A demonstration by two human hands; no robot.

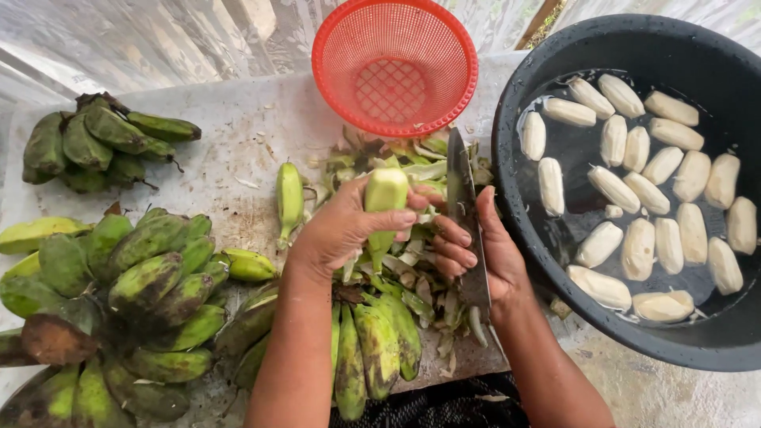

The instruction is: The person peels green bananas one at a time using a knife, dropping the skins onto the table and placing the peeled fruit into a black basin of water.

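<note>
My left hand (341, 230) grips a partly peeled green banana (385, 192), held upright over a heap of green peels (412, 277). My right hand (479, 257) holds a knife (460, 190) with its blade pointing away from me, right beside the banana. Peeled pale bananas (638, 246) float in water in a black basin (555, 47) at the right.
Bunches of unpeeled green bananas lie at the left (135, 293), at the far left back (95, 143) and below my hands (372, 349). A single green banana (289, 198) lies left of my left hand. A red plastic colander (394, 63) stands at the back.
</note>
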